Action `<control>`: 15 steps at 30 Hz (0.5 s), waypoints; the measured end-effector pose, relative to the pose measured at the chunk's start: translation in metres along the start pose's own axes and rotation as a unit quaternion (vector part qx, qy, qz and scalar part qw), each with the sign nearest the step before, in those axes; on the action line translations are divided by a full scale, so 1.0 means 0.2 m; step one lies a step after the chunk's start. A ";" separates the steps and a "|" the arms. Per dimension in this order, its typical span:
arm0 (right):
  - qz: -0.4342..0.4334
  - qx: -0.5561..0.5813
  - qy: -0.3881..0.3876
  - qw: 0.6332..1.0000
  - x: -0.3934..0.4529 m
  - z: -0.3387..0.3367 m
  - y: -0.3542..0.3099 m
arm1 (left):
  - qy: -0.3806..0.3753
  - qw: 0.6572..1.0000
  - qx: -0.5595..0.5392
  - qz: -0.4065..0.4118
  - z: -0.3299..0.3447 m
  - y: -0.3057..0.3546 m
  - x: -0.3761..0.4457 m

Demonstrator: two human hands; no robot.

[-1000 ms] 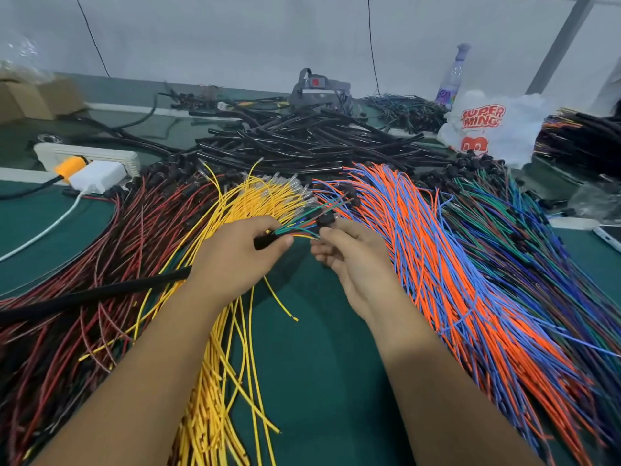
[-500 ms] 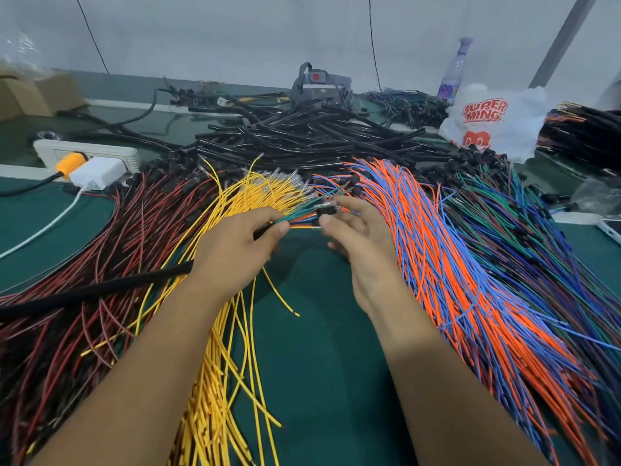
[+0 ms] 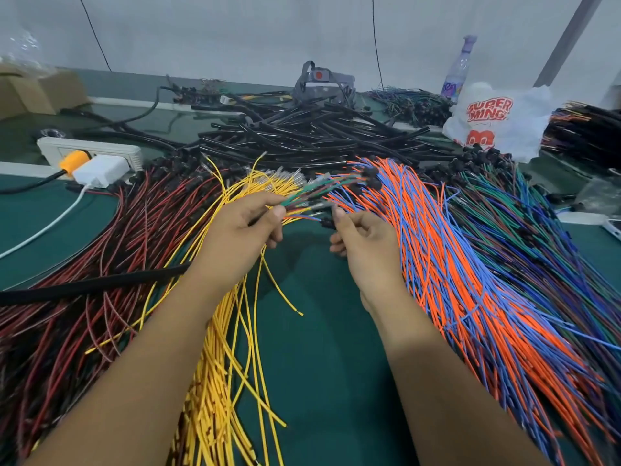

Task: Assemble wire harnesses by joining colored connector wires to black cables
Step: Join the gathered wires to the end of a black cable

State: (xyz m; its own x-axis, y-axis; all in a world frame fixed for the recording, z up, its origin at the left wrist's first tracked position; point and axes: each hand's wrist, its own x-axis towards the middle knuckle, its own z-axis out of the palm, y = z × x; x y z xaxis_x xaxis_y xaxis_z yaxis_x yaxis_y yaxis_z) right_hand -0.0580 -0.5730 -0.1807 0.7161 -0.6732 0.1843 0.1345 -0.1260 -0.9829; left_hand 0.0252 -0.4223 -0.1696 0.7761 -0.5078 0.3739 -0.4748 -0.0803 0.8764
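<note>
My left hand (image 3: 240,237) grips the end of a black cable (image 3: 87,287) that trails off to the left, with a fan of green, blue and orange wires (image 3: 312,193) sticking out past its thumb. My right hand (image 3: 364,245) pinches a small black connector (image 3: 326,223) at the tip of one of those wires, just right of my left thumb. Yellow wires (image 3: 232,348) lie under my left forearm, orange and blue wires (image 3: 470,274) beside my right hand. A heap of black cables (image 3: 302,136) lies beyond.
Red and black wires (image 3: 100,264) cover the left of the green mat (image 3: 319,364); green and purple wires (image 3: 554,237) fill the right. A power strip with a white charger (image 3: 97,163) sits at the left, a white plastic bag (image 3: 497,119) and bottle (image 3: 458,72) at the back right.
Both hands have drifted slightly away from me. The wire bundle now fans out further from my left hand, and my right hand has drawn a little apart from it, pinching the connector.
</note>
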 end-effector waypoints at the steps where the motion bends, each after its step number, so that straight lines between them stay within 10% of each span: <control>1: 0.003 0.001 -0.010 1.000 0.00 0.00 -0.01 | 0.001 1.000 -0.017 -0.005 -0.01 0.00 0.00; 6: 0.043 0.207 -0.101 0.972 0.00 0.00 -0.04 | -0.034 0.999 0.007 -0.012 0.00 0.00 0.01; 15: -0.013 0.157 -0.068 0.985 -0.01 0.01 -0.02 | -0.031 0.977 0.208 0.033 0.01 -0.02 -0.02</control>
State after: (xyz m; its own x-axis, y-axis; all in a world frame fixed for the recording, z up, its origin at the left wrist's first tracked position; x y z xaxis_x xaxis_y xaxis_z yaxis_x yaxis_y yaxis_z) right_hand -0.0592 -0.5695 -0.1774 0.7919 -0.5661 0.2291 0.3439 0.1034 -0.9333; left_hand 0.0235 -0.4218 -0.1750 0.7174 -0.5740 0.3948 -0.6608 -0.3813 0.6465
